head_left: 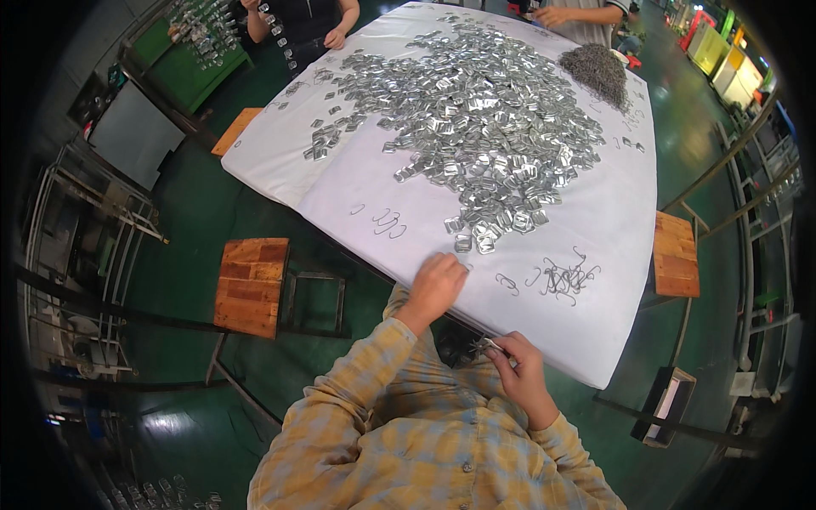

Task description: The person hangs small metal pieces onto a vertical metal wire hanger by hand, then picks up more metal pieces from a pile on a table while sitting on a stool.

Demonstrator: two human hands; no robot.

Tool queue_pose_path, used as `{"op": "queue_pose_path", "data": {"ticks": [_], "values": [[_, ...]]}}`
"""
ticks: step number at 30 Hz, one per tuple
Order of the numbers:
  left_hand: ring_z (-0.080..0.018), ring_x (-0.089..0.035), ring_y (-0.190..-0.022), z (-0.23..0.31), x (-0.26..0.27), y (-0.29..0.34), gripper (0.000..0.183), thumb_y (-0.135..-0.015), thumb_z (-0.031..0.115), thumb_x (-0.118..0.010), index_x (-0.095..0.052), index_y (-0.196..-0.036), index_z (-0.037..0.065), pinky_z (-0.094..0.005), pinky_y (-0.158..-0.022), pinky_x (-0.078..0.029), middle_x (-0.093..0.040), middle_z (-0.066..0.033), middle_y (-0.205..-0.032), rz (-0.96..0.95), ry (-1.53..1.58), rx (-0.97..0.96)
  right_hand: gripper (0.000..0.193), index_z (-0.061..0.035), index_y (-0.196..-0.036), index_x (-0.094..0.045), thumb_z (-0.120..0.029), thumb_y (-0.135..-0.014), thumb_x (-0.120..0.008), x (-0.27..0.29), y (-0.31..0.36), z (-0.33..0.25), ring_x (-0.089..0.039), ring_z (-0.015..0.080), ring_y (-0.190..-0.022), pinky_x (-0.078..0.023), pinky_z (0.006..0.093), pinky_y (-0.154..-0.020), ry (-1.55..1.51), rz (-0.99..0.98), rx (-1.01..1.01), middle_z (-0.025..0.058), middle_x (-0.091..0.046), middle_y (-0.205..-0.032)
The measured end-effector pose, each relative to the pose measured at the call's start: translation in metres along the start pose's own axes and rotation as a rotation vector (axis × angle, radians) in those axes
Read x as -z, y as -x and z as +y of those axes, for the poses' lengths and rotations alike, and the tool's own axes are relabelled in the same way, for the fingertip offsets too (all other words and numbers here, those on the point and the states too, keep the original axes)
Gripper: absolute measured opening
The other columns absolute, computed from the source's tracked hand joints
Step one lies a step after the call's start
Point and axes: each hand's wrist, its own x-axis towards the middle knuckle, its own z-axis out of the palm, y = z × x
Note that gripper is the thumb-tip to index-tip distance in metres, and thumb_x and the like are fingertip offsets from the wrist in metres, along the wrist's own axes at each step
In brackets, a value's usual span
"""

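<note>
My left hand [438, 287] rests on the near edge of the white-covered table [561, 340], its fingers curled and pressed together at the tips. Whatever may be between those fingertips is too small to make out. Just beyond it lie loose flat silvery metal pieces [485, 238], at the near tip of a large heap [476, 110]. My right hand [520, 371] is lower, off the table edge, with thumb and fingers pinched on small silvery metal pieces [486, 345]. To the right of my left hand is a tangle of thin wire hooks [565, 279].
More wire hooks [388, 223] lie on the left of the cloth. A dark pile of hooks [595, 75] stands far right. Two other people [319, 21] work across the table. Wooden stools [252, 285] flank the table, and an open box [667, 406] is at the lower right.
</note>
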Motion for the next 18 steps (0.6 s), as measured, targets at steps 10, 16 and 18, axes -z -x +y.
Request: {"op": "queue_pose_path", "data": {"ticks": [10,16,18], "values": [[-0.0306,-0.055,-0.075,-0.081,0.053,-0.002,0.009,-0.072,0.003,-0.065,-0.066,-0.081,0.001,-0.0391,-0.069,-0.046,-0.056,-0.0115,-0.077,0.264,-0.266,0.331,0.012,-0.0004,-0.089,-0.063,0.001,-0.078,-0.062,-0.001,-0.003,-0.001,-0.053,0.0198,-0.060,-0.042,0.0273,-0.053,-0.007,0.014,0.007,0.0092,-0.056,-0.073],[-0.0289,-0.056,-0.078,-0.100,0.062,-0.015,0.005,-0.073,0.005,-0.060,-0.064,-0.073,0.002,-0.0372,-0.070,-0.047,-0.056,-0.0114,-0.077,-0.082,-0.528,0.207,0.011,0.0007,-0.088,-0.062,-0.001,-0.077,-0.063,-0.004,-0.005,-0.004,-0.049,0.0188,-0.060,-0.038,0.0275,-0.055,-0.002,-0.006,-0.003,0.0093,-0.053,-0.070],[-0.0288,-0.056,-0.077,-0.099,0.060,-0.024,0.006,-0.072,0.005,-0.058,-0.063,-0.071,0.002,-0.0372,-0.070,-0.048,-0.056,-0.0114,-0.076,-0.129,-0.578,0.168,0.010,0.0008,-0.087,-0.062,-0.001,-0.077,-0.063,-0.004,-0.004,-0.005,-0.049,0.0187,-0.060,-0.038,0.0274,-0.055,-0.013,0.006,-0.011,0.0093,-0.054,-0.070]]}}
